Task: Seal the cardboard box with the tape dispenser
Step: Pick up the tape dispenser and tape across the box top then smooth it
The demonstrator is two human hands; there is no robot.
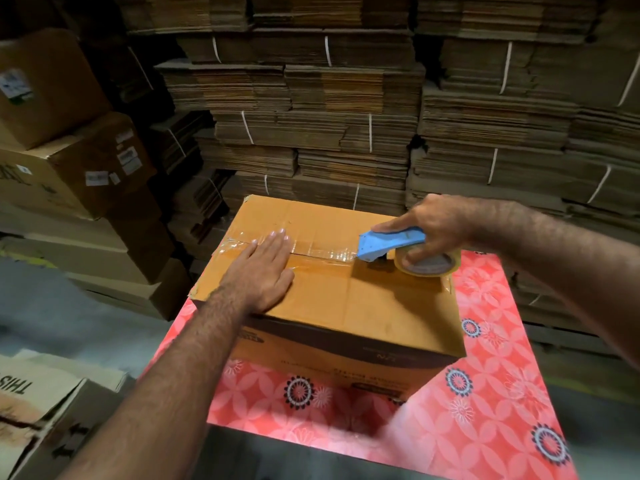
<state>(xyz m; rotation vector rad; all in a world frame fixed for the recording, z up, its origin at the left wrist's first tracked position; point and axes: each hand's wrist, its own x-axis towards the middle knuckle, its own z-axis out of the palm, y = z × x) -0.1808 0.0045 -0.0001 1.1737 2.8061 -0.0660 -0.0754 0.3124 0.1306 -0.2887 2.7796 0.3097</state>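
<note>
A closed brown cardboard box stands on a table covered with a red patterned cloth. A strip of clear tape runs along the box's top seam from the left edge toward the right. My left hand lies flat on the box top, fingers spread, its fingertips on the tape. My right hand grips a blue tape dispenser with a roll of clear tape. The dispenser's nose presses on the seam near the box's right end.
Tall stacks of flattened, tied cardboard fill the wall behind the table. Sealed cartons with labels are piled at the left. Another printed carton sits at the lower left on the grey floor.
</note>
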